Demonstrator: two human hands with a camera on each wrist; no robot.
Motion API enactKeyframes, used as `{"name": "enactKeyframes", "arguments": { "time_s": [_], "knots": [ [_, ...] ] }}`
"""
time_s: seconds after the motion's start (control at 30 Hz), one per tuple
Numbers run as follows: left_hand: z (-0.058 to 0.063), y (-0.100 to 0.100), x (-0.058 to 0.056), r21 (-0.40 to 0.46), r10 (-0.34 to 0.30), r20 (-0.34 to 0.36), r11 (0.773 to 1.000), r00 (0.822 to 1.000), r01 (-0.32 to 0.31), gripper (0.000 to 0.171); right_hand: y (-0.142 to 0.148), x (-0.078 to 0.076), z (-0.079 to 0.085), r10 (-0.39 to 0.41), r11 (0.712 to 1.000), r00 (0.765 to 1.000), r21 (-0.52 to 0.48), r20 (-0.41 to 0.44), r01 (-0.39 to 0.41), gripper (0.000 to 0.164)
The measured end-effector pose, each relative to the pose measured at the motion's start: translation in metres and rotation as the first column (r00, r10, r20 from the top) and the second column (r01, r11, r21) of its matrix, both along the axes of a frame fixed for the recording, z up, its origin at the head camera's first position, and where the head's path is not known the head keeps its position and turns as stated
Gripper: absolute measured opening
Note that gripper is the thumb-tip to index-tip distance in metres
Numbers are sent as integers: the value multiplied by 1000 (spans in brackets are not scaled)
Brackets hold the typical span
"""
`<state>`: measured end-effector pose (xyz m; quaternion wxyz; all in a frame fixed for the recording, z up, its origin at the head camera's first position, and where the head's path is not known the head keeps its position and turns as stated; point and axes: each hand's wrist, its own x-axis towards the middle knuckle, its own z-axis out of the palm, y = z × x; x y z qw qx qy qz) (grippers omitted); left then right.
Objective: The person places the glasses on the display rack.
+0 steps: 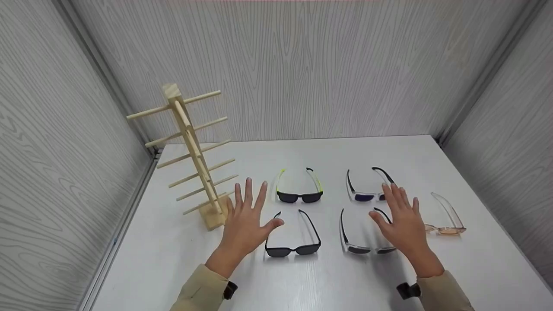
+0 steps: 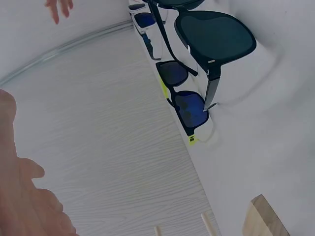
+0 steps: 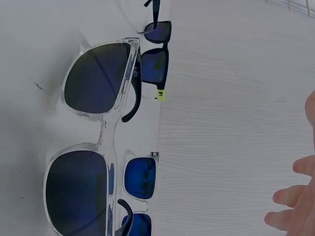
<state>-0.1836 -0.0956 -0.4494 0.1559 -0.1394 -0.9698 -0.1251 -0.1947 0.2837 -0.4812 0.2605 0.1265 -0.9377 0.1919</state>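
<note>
Five pairs of glasses (image 1: 311,198) lie near a left hand (image 1: 243,226) and a right hand (image 1: 406,226), empty, fingers spread, beside a wooden rack (image 1: 193,151), head view. Left wrist: black-framed glasses (image 2: 216,37) sit apart from the fingers. Right wrist: clear-framed glasses (image 3: 93,81), likewise.

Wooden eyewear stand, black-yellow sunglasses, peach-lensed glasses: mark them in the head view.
Wooden eyewear stand (image 1: 195,149), head view: on its post.
Black-yellow sunglasses (image 1: 311,198), head view: right lens in picture.
Peach-lensed glasses (image 1: 450,231), head view: right lens in picture.
</note>
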Motion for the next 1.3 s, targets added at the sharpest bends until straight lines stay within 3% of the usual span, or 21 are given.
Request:
{"name": "enactKeyframes", "arguments": {
  "time_s": [0.2,0.4,0.53,0.63,0.77,1.0,1.2,1.3],
  "knots": [
    [1,-5,5,131,-39,3,991,999,38,90,-7,2,-1,52,989,997,-136,-65,-60,67],
    [-4,-11,6,210,-62,-130,974,990,89,86,-19,2,-4,98,950,979,-276,-181,-146,55],
    [-13,-16,8,283,-53,-197,953,979,109,80,-29,0,-9,131,919,959,-331,-251,-213,45],
    [-20,-19,11,367,-45,-210,922,977,122,73,-36,-1,-15,160,900,947,-353,-278,-256,41],
    [-28,-22,13,456,-48,-225,877,973,148,63,-44,-2,-22,183,888,945,-366,-273,-277,40],
    [-38,-24,18,499,-44,-229,852,972,156,50,-55,1,-32,176,900,950,-350,-257,-261,36],
    [-48,-22,19,546,-42,-195,825,980,144,43,-68,6,-36,189,887,968,-394,-167,-241,34],
    [-53,-20,18,581,-48,-176,801,983,143,41,-75,8,-37,189,879,978,-429,-92,-210,32]
  ]
}}
